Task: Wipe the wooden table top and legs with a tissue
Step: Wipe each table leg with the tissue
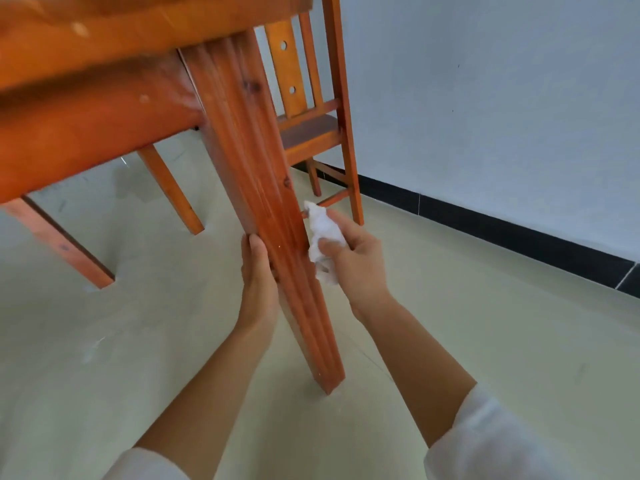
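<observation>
The orange wooden table's top edge fills the upper left. Its near grooved leg runs down the middle to the floor. My right hand grips a crumpled white tissue and holds it against the leg's right side, about halfway down. My left hand lies flat against the leg's left side at the same height, fingers straight and pointing up.
A wooden chair stands behind the leg by the pale wall. Another table leg is at the left, and a slimmer leg stands further back. The floor is pale tile, with a black skirting along the wall.
</observation>
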`<state>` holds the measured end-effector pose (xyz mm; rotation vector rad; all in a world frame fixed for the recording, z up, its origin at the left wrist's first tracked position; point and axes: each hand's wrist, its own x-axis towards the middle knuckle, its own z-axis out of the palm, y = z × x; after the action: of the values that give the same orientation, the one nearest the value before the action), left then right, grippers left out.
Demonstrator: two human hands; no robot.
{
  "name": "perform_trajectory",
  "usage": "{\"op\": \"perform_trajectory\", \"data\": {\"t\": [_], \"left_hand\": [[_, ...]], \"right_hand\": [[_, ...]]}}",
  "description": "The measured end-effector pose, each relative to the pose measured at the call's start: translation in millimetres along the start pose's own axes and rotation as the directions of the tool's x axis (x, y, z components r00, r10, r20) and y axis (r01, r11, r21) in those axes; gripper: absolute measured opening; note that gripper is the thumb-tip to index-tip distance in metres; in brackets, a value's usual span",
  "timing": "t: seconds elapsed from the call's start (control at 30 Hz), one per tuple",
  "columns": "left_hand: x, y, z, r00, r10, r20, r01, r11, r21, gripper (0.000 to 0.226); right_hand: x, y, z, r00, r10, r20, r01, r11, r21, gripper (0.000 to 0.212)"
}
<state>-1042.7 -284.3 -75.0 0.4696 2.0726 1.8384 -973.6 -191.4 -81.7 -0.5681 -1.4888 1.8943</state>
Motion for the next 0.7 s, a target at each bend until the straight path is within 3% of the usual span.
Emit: {"op": "perform_trajectory", "data": {"t": [0.07, 0.2, 0.3, 0.37, 0.5, 0.6, 0.7], "left_hand": [[1.5, -2.3, 5.4, 0.998, -0.004, -0.056, 0.003, 1.000, -0.006, 0.060], [11.1, -15.4, 11.5, 0.991, 0.015, -0.136, -0.016, 1.000, -0.004, 0.071], [15.5, -14.0, 13.4, 0.988, -0.005, -0.153, -0.010, 0.995, -0.097, 0.068], [14.6, -9.4, 17.8, 0.984, -0.018, -0.175, -0.008, 0.989, -0.150, 0.064], [12.3, 8.9, 21.6, 0.960, -0.165, -0.228, 0.124, 0.975, -0.184, 0.026], [9.9, 26.4, 12.7, 0.915, -0.343, -0.212, 0.302, 0.931, -0.205, 0.037], [6.5, 45.2, 17.4, 0.855, -0.399, -0.331, 0.394, 0.915, -0.088, 0.044]], "right_hand": [[3.2, 6.5, 1.5, 0.990, 0.135, 0.039, -0.130, 0.986, -0.104, 0.038], [14.5, 20.1, -13.1, 0.891, 0.427, 0.153, -0.399, 0.898, -0.185, 0.034], [36.1, 3.9, -17.6, 0.908, 0.367, 0.203, -0.330, 0.923, -0.197, 0.036], [56.6, -21.5, -14.5, 0.907, 0.284, 0.310, -0.261, 0.959, -0.115, 0.037], [89.7, -75.3, -4.3, 0.840, 0.200, 0.505, -0.276, 0.958, 0.080, 0.036], [92.2, -89.3, 3.0, 0.792, 0.275, 0.545, -0.392, 0.913, 0.110, 0.037], [87.5, -69.5, 1.7, 0.776, 0.453, 0.439, -0.464, 0.881, -0.089, 0.036]]}}
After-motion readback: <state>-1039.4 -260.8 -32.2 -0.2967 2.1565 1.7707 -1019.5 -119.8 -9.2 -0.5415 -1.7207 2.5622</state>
